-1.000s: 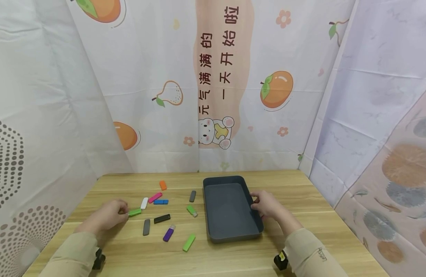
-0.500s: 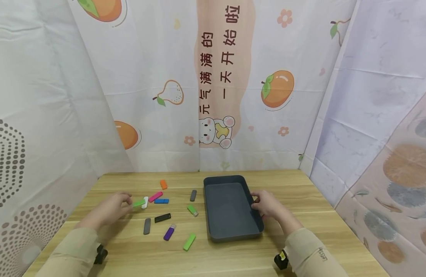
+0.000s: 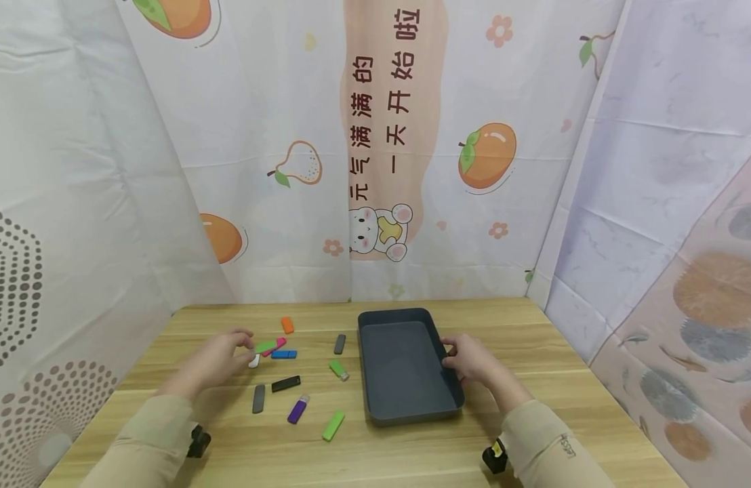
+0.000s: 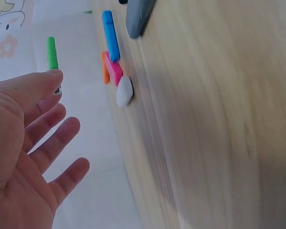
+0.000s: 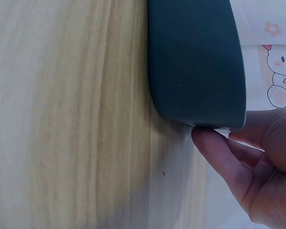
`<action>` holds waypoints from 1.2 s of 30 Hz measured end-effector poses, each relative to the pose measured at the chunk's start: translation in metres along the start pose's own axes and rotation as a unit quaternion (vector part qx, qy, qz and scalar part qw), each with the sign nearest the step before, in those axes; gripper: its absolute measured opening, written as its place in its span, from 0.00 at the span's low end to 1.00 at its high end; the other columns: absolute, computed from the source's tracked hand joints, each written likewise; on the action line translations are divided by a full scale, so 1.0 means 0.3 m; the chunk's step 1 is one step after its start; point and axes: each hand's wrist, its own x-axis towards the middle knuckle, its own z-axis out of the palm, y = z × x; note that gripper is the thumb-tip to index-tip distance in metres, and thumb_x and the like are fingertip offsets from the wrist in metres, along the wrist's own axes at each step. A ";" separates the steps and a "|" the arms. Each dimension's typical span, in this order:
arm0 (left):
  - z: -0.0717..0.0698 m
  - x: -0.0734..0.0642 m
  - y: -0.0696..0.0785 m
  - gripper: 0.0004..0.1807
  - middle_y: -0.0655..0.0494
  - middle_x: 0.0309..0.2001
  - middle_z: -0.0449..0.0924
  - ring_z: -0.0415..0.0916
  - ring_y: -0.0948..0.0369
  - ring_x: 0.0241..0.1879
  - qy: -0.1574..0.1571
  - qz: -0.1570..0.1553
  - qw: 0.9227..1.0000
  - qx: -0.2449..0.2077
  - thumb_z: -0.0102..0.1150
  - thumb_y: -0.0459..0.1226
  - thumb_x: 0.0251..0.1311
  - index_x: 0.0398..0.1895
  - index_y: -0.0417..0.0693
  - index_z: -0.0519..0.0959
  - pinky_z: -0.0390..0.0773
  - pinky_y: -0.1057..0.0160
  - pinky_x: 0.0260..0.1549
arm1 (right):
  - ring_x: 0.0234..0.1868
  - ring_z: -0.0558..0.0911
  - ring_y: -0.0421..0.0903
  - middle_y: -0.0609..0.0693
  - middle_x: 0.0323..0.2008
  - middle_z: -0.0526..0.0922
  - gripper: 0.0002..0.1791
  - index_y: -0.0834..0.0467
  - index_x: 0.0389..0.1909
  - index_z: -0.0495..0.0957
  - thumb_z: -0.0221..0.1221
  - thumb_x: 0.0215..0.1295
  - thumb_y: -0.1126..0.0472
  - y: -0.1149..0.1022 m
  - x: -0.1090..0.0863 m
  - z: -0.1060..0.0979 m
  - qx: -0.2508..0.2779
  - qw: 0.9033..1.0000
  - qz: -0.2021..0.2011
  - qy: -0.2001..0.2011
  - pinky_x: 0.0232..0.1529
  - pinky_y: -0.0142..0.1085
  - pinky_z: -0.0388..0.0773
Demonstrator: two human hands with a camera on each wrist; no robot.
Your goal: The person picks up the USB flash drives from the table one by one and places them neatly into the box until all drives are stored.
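Observation:
A green USB flash drive [image 3: 266, 348] is pinched by its end between the thumb and index finger of my left hand [image 3: 223, 357]; the other fingers spread apart in the left wrist view. It is held above the table, over a white flash drive [image 3: 254, 361] and a pink flash drive [image 3: 280, 344], partly covering the pink one in the head view. My right hand [image 3: 471, 359] grips the right wall of a dark grey tray [image 3: 400, 366], with thumb and fingers on either side of its rim. The tray's floor is bare.
Left of the tray lie a blue flash drive [image 3: 284, 354], an orange one [image 3: 287, 325], a black one [image 3: 286, 383], a purple one [image 3: 298, 410], two grey ones and two more green ones. A patterned curtain [image 3: 259, 237] hangs behind the wooden table [image 3: 412, 454].
My left hand has lifted the green flash drive off the table and carried it right and slightly away, past the white one. The right hand and tray have stayed put.

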 end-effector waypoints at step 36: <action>0.140 0.164 0.232 0.03 0.44 0.62 0.76 0.77 0.45 0.57 0.023 0.035 0.998 -0.043 0.64 0.36 0.68 0.39 0.47 0.84 0.80 0.48 0.52 | 0.23 0.82 0.50 0.58 0.38 0.82 0.29 0.69 0.69 0.70 0.60 0.66 0.76 0.005 -0.002 0.002 -0.022 1.000 -0.009 0.009 0.21 0.44 0.83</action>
